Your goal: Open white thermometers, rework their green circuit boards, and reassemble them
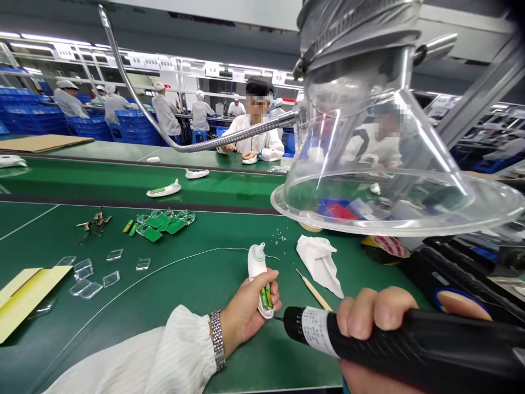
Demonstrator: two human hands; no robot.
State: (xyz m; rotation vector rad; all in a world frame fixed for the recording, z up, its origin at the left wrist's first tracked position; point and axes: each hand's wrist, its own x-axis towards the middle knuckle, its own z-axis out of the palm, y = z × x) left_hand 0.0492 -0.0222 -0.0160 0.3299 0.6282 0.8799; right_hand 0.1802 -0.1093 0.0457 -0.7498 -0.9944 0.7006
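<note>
In my left hand point(246, 309) is a white ear thermometer point(257, 262), its probe tip pointing away from me. Two green batteries point(266, 296) show in its uncovered battery bay. My right hand point(377, 317) is wrapped round a black electric screwdriver point(410, 347) with a white label near its nose. The screwdriver's thin bit points left, with its tip close to the thermometer's lower end; whether they touch I cannot tell. Just beyond lie a wooden-handled pick point(315, 291) and a crumpled white cloth point(319, 261). Tiny screws point(281, 238) are scattered past the thermometer.
A clear extraction hood point(377, 164) hangs low at the right. Left on the green bench are circuit boards point(162, 223), clear plastic windows point(88, 282) and yellow card point(28, 301). A green conveyor point(102, 180) carries thermometer bodies point(164, 189). A co-worker point(256, 131) sits opposite.
</note>
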